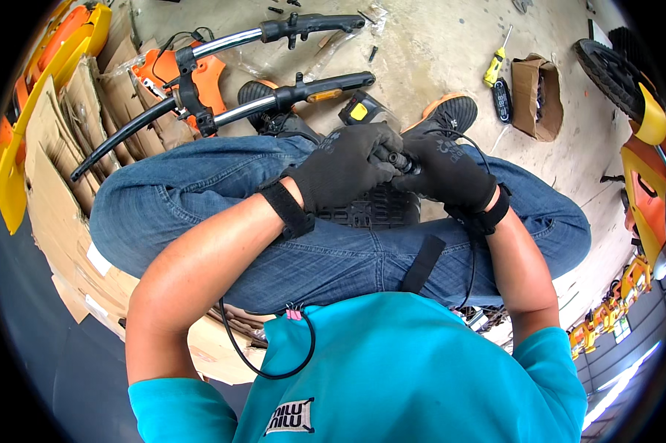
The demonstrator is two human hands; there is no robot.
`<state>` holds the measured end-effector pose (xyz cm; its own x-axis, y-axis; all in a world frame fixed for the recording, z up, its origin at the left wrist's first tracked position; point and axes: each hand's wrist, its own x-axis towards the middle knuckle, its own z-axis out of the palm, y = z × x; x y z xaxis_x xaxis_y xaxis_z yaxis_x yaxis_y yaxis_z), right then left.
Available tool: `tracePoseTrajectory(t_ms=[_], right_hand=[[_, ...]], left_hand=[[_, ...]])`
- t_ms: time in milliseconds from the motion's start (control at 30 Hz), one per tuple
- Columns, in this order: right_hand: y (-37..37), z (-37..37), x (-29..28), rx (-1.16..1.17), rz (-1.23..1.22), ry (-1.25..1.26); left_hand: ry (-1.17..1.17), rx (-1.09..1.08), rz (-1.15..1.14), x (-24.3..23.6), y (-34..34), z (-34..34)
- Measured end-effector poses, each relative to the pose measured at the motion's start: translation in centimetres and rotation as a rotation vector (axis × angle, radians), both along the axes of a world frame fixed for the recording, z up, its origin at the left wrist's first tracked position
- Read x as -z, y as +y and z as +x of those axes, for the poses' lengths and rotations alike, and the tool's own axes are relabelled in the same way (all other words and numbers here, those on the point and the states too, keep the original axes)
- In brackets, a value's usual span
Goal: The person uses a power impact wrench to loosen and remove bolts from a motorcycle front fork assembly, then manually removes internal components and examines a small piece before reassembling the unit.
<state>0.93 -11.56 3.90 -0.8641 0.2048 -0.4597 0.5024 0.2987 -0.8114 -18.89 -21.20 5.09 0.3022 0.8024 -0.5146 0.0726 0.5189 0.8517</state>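
Note:
My left hand [344, 162] and my right hand [455, 168], both in black knit gloves, meet over my crossed legs. Their closed fingers grip a small black cylindrical part [397, 160] with a hollow end; its full shape is hidden by my fingers. A black textured, treaded surface [366, 210] lies beneath my hands. Just beyond them, between my shoes, is a black object with a yellow patch [351, 111], perhaps a power tool. A black cable runs past my right wrist.
A black-and-chrome fork assembly [233, 111] lies at upper left over cardboard sheets [56, 192], beside orange and yellow panels [11, 199]. At upper right are a yellow-handled screwdriver [493, 70], a black handheld device [502, 103], a cardboard box [525, 96] and a wheel with yellow fender [595, 74].

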Motion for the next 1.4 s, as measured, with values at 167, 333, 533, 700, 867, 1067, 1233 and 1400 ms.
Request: tracePoseTrajectory(t_ms=[167,333,533,700,867,1067,1233,1400], right_hand=[[-0.1,0.0,0.4,-0.008,0.039,0.007],[-0.5,-0.5,-0.3,0.148,-0.018,0.022],[-1.6,0.0,1.8,0.257,-0.222,0.189],[-1.7,0.0,1.4,0.178,-0.255,-0.011],[-2.7,0.5,2.6,0.24,-0.249,0.158],[-1.0,-0.4,-0.4,0.19,-0.432,-0.112],[-1.7,0.9,2.2,0.243,-0.548,0.039],[0.8,0.9,1.0,0.182,-0.472,-0.018]], left_hand=[[0.012,0.018,0.031,0.0,0.2,-0.1],[0.054,-0.056,0.068,0.6,0.4,-0.6],[0.077,-0.195,-0.001,1.7,1.3,-2.1],[0.079,-0.289,-0.098,2.7,1.9,-3.4],[0.046,-0.394,-0.151,3.2,2.3,-4.0],[0.073,-0.473,-0.244,2.6,2.6,-5.0],[0.262,-0.331,-0.104,2.5,2.4,-4.3],[0.184,-0.204,0.012,3.6,1.5,-3.3]])
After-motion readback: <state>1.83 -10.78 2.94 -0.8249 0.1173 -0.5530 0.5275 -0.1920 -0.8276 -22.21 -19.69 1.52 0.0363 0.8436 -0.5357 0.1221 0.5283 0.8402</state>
